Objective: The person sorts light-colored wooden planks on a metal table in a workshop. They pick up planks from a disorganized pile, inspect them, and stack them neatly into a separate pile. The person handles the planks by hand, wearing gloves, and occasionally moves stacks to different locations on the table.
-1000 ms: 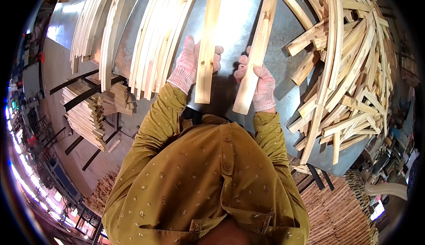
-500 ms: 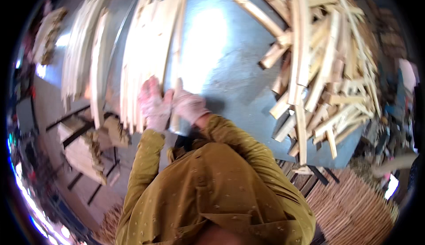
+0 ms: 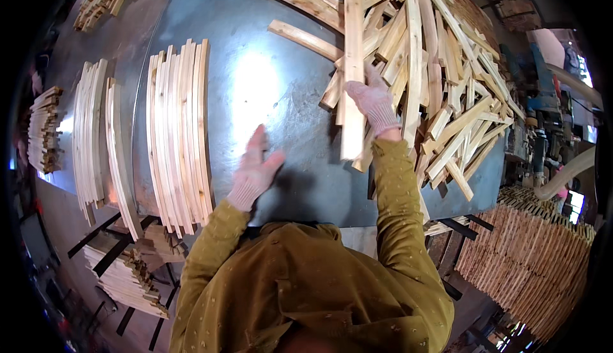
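Both my hands wear pale pinkish gloves. My right hand [image 3: 374,103] is at the loose pile on the right, its thumb lying across a long flat wooden strip [image 3: 353,43]; its other fingers are partly hidden along the strip's right edge. Above the bare metal near the table's front, my left hand [image 3: 251,173] holds nothing, fingers stretched and thumb apart. To its left lies a row of wooden strips [image 3: 177,129], set side by side with their long edges together.
A jumbled pile of wooden strips [image 3: 415,46] covers the right part of the metal table [image 3: 294,187]. Further left lie another strip group [image 3: 89,136] and a single strip [image 3: 121,161]. Stacked strips [image 3: 523,257] stand at lower right, and more [image 3: 121,276] rest on a rack at lower left.
My right hand has left the side-by-side row and moved right onto a strip in the pile. My left hand has lifted off the row and shifted right. The whole view has turned rightward.
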`<state>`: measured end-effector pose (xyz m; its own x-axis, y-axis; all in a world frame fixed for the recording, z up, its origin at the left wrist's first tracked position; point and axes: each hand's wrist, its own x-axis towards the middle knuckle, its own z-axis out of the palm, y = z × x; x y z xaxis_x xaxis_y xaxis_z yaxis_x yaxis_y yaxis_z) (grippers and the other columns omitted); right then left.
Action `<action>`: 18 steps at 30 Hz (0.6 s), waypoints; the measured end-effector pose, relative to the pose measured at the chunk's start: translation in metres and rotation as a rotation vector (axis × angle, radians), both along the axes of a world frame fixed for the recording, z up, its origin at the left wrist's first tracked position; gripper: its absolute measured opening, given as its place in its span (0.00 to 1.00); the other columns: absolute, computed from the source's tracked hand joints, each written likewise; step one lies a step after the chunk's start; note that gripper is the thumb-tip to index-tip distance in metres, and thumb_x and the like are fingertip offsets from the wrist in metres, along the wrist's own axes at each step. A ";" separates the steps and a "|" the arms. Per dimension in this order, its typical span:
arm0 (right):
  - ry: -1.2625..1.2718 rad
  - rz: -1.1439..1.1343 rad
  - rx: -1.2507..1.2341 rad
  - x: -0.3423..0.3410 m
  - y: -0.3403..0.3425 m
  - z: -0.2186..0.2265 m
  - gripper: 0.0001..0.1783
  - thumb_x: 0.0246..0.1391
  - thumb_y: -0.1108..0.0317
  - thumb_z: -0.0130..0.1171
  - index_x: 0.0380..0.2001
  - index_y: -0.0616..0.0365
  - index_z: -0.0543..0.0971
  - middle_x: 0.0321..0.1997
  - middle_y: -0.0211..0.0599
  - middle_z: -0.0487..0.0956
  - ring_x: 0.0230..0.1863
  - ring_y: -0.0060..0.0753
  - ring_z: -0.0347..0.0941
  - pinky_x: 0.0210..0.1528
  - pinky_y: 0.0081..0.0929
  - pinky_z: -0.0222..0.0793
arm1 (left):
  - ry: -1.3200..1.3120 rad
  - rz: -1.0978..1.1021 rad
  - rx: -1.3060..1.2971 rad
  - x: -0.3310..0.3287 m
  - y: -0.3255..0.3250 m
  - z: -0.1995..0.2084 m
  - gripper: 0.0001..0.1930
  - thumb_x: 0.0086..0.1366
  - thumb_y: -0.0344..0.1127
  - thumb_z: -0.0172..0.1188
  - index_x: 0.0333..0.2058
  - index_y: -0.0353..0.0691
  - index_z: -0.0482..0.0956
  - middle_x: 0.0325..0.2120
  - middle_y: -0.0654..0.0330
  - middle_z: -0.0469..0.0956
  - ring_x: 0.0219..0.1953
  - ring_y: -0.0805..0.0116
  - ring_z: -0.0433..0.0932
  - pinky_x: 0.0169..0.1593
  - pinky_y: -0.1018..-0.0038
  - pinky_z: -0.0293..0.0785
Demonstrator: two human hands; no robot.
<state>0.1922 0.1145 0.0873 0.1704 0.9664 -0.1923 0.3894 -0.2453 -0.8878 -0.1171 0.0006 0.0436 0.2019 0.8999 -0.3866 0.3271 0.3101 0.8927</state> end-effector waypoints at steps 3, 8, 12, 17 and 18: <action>0.986 -0.028 -0.121 -0.055 -0.040 0.002 0.35 0.56 0.69 0.62 0.67 0.63 0.67 0.56 0.42 0.79 0.52 0.36 0.78 0.55 0.30 0.75 | -0.814 -0.018 -0.495 0.041 0.005 0.002 0.40 0.69 0.57 0.59 0.69 0.37 0.59 0.58 0.52 0.73 0.55 0.57 0.77 0.54 0.61 0.78; 0.774 0.036 -0.215 -0.099 -0.074 -0.027 0.34 0.60 0.59 0.61 0.67 0.61 0.68 0.58 0.42 0.79 0.56 0.38 0.77 0.58 0.29 0.73 | -0.815 0.324 -0.782 0.058 0.004 0.013 0.35 0.70 0.56 0.58 0.66 0.37 0.63 0.54 0.53 0.76 0.52 0.57 0.79 0.54 0.61 0.79; 0.021 0.385 -0.401 -0.113 -0.098 -0.017 0.33 0.59 0.48 0.62 0.60 0.60 0.74 0.45 0.48 0.84 0.48 0.39 0.81 0.53 0.27 0.74 | -0.646 0.484 -0.647 0.030 -0.014 -0.020 0.33 0.69 0.52 0.60 0.65 0.37 0.66 0.51 0.52 0.78 0.46 0.58 0.80 0.48 0.62 0.81; 0.301 0.204 -0.538 -0.087 -0.113 -0.077 0.36 0.56 0.48 0.66 0.59 0.63 0.74 0.42 0.46 0.84 0.49 0.37 0.80 0.54 0.33 0.73 | -0.667 0.706 -0.596 0.001 -0.055 -0.032 0.26 0.71 0.41 0.60 0.63 0.38 0.67 0.48 0.56 0.78 0.47 0.63 0.79 0.49 0.64 0.82; 0.289 0.173 -0.463 -0.091 -0.112 -0.083 0.35 0.56 0.48 0.66 0.58 0.63 0.74 0.42 0.46 0.84 0.49 0.37 0.79 0.55 0.33 0.72 | -0.710 0.714 -0.581 -0.002 -0.062 -0.038 0.24 0.71 0.39 0.60 0.62 0.38 0.68 0.48 0.57 0.78 0.47 0.63 0.79 0.48 0.64 0.82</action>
